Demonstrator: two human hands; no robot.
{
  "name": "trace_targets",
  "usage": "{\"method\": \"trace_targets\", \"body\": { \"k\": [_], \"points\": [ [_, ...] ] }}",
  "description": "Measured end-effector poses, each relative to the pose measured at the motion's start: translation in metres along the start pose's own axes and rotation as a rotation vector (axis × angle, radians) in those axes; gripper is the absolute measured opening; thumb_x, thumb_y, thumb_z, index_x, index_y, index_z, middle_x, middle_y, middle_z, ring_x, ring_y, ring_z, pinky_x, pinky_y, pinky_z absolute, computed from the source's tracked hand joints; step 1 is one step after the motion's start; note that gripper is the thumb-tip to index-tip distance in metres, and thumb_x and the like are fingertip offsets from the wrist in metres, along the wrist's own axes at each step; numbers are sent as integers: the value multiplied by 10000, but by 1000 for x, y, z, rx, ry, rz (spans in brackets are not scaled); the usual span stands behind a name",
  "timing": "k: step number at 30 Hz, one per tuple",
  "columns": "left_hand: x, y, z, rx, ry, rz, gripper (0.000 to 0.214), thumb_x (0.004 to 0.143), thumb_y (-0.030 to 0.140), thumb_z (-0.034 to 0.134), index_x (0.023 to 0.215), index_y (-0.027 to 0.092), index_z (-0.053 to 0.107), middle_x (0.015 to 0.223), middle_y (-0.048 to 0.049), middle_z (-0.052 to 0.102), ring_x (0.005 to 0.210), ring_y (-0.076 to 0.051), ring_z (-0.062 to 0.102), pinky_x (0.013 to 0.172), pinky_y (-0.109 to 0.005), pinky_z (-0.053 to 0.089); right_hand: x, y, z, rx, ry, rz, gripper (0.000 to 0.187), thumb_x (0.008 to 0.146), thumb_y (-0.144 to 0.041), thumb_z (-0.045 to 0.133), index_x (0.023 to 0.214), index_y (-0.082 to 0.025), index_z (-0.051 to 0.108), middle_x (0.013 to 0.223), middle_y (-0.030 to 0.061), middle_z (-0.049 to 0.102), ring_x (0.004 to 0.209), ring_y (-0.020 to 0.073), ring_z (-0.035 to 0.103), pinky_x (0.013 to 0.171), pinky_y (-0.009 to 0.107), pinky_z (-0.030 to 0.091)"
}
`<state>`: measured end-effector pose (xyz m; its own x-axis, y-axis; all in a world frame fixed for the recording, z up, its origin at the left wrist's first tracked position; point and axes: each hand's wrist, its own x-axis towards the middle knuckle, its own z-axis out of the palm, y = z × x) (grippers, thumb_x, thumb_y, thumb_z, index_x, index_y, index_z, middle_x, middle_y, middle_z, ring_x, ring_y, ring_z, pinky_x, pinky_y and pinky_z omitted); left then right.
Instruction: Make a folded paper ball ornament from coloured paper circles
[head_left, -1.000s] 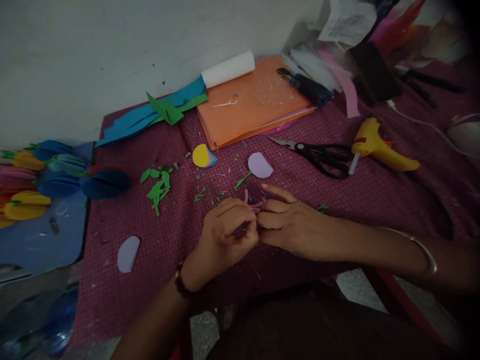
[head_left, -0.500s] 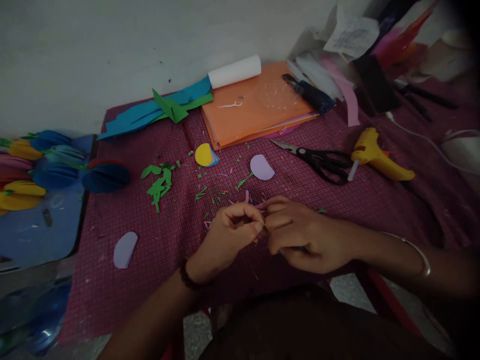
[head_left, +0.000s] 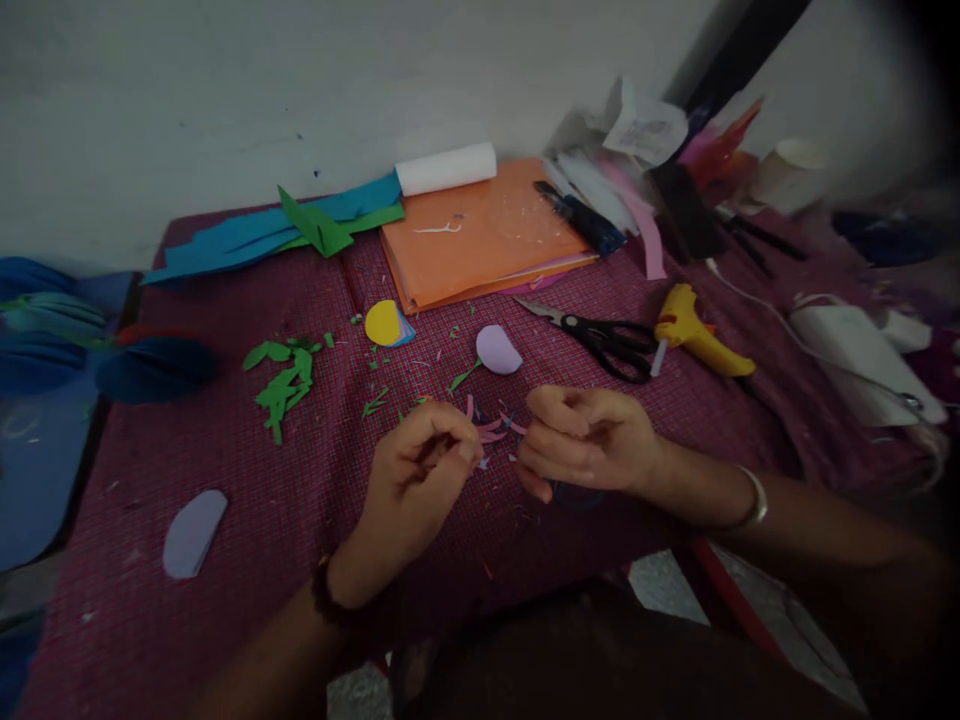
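Observation:
My left hand (head_left: 421, 468) is curled above the maroon checked cloth (head_left: 225, 450), its fingertips pinched together on something too small to name. My right hand (head_left: 585, 440) sits just right of it with fingers bent inward, a small gap between the two hands. Thin pink paper slivers (head_left: 487, 425) lie on the cloth between and just beyond the fingertips. A lilac half-round paper piece (head_left: 498, 350) lies a little farther back.
Black scissors (head_left: 600, 340) and a yellow glue gun (head_left: 697, 335) lie to the right. Orange sheets (head_left: 480, 240), a white roll (head_left: 446, 168), blue and green paper (head_left: 285, 230) sit at the back. Green scraps (head_left: 283, 385), a yellow disc stack (head_left: 386, 323), another lilac piece (head_left: 193, 533) lie left.
My hands were touching around the pink slivers; now they have drawn slightly apart. The camera has swung right and tilted, showing more of the cluttered right side.

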<state>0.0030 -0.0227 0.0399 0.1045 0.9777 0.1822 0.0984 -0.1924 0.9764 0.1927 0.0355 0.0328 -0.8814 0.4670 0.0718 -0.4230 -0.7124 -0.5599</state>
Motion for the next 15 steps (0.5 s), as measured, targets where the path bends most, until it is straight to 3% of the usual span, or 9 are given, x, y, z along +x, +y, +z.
{"method": "trace_targets", "body": {
  "k": [3,9,15],
  "points": [
    [0,2,2,182,9,81,152,884,124,502,831,188,629,681,13,607,625,-99,568,582,-228,468,1,6,-3,97,45,62,323,791,-297,473,623,-213,210,385,-83,293,385,101,343,575,289,503],
    [-3,-4,7,529,-39,455,188,856,90,586,1023,158,637,947,-57,697,882,-135,651,784,-247,542,1,13,-6,159,60,129,224,824,-291,384,674,-207,242,452,-68,326,433,96,369,604,269,510],
    [-4,-6,1,817,-127,658,168,844,85,606,1011,104,605,962,-86,696,945,-158,642,889,-279,536,-1,14,-8,158,113,178,148,823,-246,385,700,-201,316,479,-66,358,458,91,386,634,279,512]
  ]
}}
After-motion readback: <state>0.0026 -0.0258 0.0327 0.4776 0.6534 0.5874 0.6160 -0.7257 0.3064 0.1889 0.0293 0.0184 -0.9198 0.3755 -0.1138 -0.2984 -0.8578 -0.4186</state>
